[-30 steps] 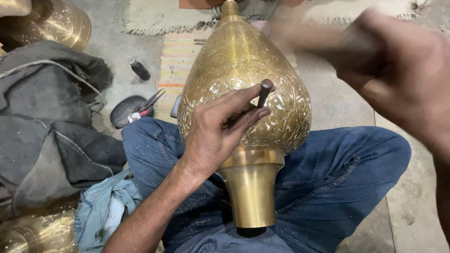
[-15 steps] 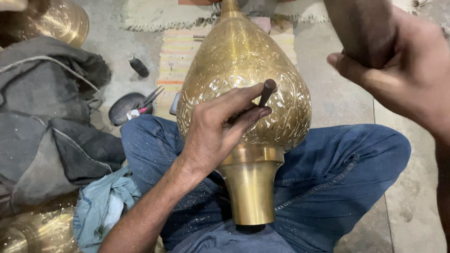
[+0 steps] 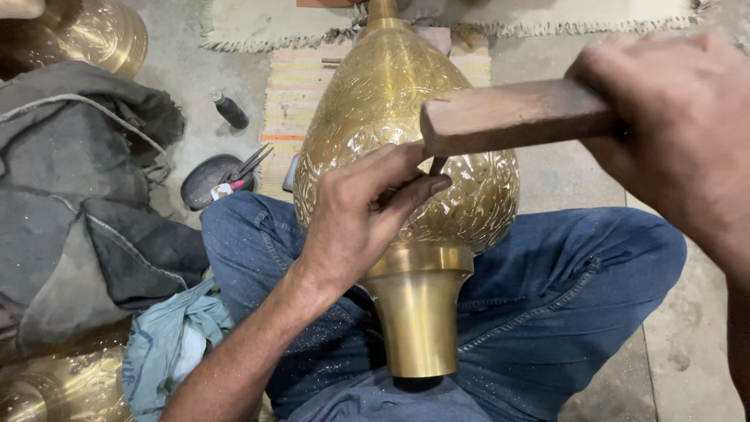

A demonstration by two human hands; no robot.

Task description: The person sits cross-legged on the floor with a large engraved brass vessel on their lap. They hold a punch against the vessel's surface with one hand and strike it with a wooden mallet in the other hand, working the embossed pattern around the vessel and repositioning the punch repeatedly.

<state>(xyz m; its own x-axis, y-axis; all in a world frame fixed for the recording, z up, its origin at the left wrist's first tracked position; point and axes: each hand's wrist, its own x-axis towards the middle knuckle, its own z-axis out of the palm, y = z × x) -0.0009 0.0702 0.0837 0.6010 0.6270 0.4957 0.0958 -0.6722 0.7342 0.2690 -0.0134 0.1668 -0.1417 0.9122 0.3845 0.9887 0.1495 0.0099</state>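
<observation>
I sit cross-legged on a concrete floor [image 3: 687,344], and my jeans [image 3: 562,297] fill the lower middle of the view. A large brass vase [image 3: 367,101] lies across my lap, its engraved belly at centre and its plain flared neck [image 3: 414,312] pointing toward me at 6 o'clock. At 9 o'clock lies a heap of grey cloth [image 3: 78,203], with a pale blue rag [image 3: 168,340] below it at 7 o'clock. More brassware shows at 11 o'clock [image 3: 86,31] and at 8 o'clock [image 3: 55,387]. A striped mat [image 3: 293,94] lies under the vase at 12 o'clock.

My right hand [image 3: 680,133], at 2 o'clock, is clenched around a wooden mallet [image 3: 508,117]. My left hand [image 3: 359,215], at centre, grips a thin metal punch [image 3: 436,166] between thumb and fingers, tip against the vase belly.

Half a second ago the mallet was raised high at the top right. Now its block sits directly on the punch head, so a blow has just landed, or is landing, and another mark goes into the pattern.

Smaller things: a dark dish with pliers [image 3: 223,180] at 10 o'clock, and a small dark bottle [image 3: 230,109] above it.
</observation>
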